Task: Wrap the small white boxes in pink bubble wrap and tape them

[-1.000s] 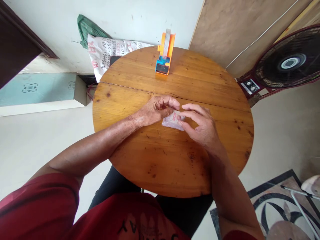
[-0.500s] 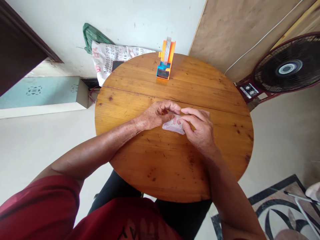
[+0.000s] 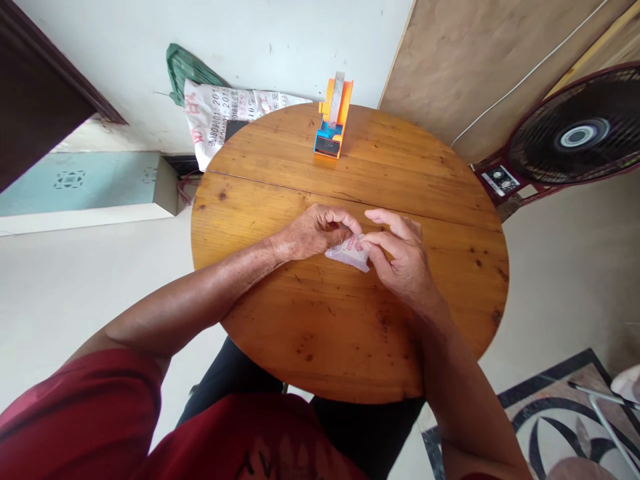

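Observation:
Between my hands, over the middle of the round wooden table (image 3: 320,320), is a small clear plastic packet (image 3: 349,258) with red printing. My left hand (image 3: 323,230) is closed on its left upper edge, the thumb and curled fingers pinching it. My right hand (image 3: 400,250) pinches the upper right corner between thumb and a finger, while the index finger is raised off it. Fingers hide the packet's upper edge, and I cannot make out what it contains.
An orange and blue tape dispenser (image 3: 333,123) stands near the table's far edge. Behind the table lie a printed white sack (image 3: 205,120) and a green bag (image 3: 193,73) by the wall. A dark fan (image 3: 575,137) stands at the right.
My right index finger has lifted away from the left fingertips, and the left index finger has curled down toward the packet. The packet stays in both hands at nearly the same spot.

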{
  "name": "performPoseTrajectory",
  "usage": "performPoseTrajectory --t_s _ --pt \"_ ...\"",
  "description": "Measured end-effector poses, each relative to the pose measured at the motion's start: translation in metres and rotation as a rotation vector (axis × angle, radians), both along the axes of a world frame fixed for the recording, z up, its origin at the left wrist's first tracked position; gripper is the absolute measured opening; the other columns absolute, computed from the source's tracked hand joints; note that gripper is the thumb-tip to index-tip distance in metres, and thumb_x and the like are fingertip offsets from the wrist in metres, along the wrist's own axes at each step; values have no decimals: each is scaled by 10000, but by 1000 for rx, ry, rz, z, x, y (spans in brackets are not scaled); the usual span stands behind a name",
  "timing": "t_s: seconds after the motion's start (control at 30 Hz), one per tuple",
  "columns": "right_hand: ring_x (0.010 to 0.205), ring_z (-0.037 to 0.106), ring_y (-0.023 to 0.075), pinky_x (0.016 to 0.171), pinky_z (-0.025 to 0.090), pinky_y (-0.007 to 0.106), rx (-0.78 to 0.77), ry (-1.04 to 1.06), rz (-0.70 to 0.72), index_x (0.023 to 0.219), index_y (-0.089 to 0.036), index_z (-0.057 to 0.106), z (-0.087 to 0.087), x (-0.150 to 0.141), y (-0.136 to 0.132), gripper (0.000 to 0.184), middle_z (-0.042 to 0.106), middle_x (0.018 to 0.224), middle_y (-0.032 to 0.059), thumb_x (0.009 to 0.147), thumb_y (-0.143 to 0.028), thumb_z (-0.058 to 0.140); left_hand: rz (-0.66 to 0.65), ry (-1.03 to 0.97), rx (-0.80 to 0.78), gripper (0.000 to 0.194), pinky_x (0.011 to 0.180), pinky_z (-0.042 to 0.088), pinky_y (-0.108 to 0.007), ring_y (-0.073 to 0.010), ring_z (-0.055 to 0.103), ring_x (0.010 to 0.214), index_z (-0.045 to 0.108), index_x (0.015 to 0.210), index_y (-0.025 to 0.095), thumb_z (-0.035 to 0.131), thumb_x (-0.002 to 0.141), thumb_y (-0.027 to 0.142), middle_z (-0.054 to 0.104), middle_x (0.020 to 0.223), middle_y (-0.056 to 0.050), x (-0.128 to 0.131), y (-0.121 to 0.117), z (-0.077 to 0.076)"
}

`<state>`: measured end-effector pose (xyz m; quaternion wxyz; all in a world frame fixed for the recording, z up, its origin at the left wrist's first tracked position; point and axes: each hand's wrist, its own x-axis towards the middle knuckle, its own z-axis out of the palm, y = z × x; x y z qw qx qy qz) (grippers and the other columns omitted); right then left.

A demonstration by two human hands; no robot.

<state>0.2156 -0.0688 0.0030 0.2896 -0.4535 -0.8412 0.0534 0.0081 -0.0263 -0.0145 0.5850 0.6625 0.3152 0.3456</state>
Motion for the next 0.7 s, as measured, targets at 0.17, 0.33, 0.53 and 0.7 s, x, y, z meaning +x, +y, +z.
performPoseTrajectory --t_s 0.17,0.33,0.53,0.7 --pt "1095 659 274 1021 434 516 44 -48 7 888 -293 763 3 -2 -5 183 682 1304 23 921 -271 584 16 16 76 134 664 502 -214 -110 647 708 739 880 148 656 861 251 737 808 -27 1 2 -1" --pt "1133 659 288 1020 468 508 -14 75 -25 985 -272 730 15 6 -6 150 680 1279 76 900 -312 613 -15 14 54 162 630 488 -217 -111 639 687 735 880 145 634 889 271 743 823 -41 -1 1 0" --pt "1191 628 359 1005 479 573 -257 -42 -28 1385 -283 539 10 15 -5 658 664 1332 113 780 -420 761 -2 0 1 149 570 460 -210 -93 605 597 726 920 147 665 886 279 720 762 -18 -1 -1 2" --pt "1087 665 353 957 487 567 -184 -68 -46 1326 -301 588 -2 9 -4 526 739 1185 99 829 -406 727 15 -6 -24 158 592 479 -214 -99 633 628 719 949 144 692 875 282 726 790 -16 0 -2 3"
